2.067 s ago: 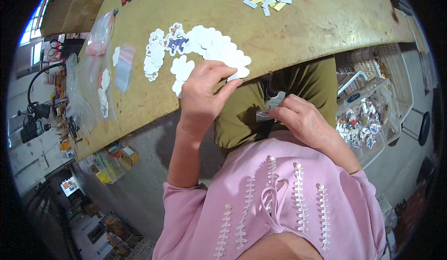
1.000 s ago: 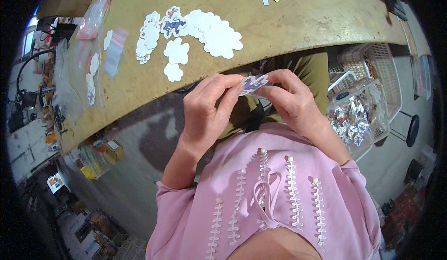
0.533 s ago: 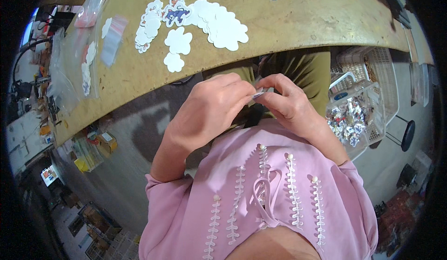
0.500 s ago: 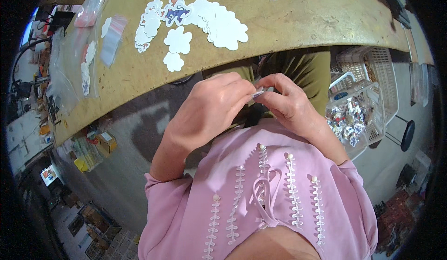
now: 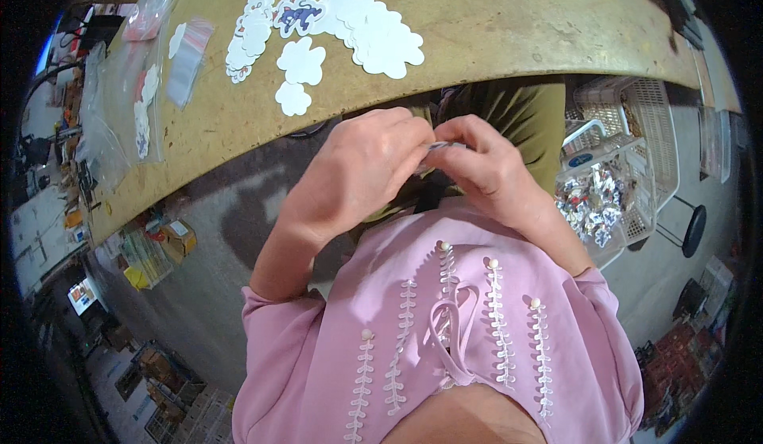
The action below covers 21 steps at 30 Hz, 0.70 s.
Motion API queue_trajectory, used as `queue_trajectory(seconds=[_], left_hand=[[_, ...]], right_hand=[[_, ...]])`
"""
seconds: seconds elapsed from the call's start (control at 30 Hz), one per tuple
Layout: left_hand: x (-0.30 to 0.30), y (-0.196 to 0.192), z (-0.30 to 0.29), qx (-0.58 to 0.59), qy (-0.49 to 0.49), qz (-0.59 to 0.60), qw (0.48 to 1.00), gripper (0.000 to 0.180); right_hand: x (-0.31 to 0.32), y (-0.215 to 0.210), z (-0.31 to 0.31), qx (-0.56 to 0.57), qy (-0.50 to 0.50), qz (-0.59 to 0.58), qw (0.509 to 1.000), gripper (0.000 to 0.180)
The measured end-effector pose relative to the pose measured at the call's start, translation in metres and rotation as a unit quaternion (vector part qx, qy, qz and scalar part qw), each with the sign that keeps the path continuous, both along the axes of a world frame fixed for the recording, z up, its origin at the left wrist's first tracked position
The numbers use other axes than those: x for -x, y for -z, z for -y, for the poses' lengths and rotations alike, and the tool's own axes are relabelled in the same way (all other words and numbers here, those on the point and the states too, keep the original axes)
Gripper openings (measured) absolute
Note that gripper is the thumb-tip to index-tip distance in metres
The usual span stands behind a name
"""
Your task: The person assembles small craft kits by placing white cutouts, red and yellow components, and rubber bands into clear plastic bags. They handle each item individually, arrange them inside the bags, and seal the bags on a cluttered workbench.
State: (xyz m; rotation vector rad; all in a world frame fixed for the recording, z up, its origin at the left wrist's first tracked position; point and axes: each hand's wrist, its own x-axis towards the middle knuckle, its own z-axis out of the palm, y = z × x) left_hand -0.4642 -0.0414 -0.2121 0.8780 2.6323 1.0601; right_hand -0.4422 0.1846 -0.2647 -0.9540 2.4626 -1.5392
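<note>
Thin piece (image 5: pixel 445 145) pinched by left hand (image 5: pixel 362 166) and right hand (image 5: pixel 494 170) together, apparently for steadiness. White cutouts (image 5: pixel 380 38) laid on worktop (image 5: pixel 540 38), eleven o'clock from hands, probably for easy reach.

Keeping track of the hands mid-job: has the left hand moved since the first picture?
Yes: the left hand, earlier over the white cutouts, has moved across the table's near edge toward the pink top.
</note>
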Motion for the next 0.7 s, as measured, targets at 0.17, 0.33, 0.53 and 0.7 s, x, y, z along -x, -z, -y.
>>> queue_trajectory(seconds=[0.17, 0.33, 0.53, 0.7], left_hand=[[-0.011, 0.012, -0.003, -0.188, -0.166, 0.105, 0.962, 0.020], [-0.019, 0.029, -0.004, -0.104, -0.112, -0.047, 0.987, 0.015], [-0.022, 0.022, -0.002, -0.026, -0.060, -0.089, 0.994, 0.031], [-0.028, 0.035, 0.015, 0.000, -0.048, -0.104, 0.993, 0.015]], right_hand=[[0.004, 0.006, -0.003, 0.043, 0.042, -0.007, 0.998, 0.035], [0.000, 0.001, 0.006, 0.012, 0.020, -0.017, 1.000, 0.035], [0.000, 0.008, 0.000, 0.036, 0.054, -0.086, 0.994, 0.022], [0.000, 0.030, 0.024, -0.043, 0.038, -0.208, 0.977, 0.011]])
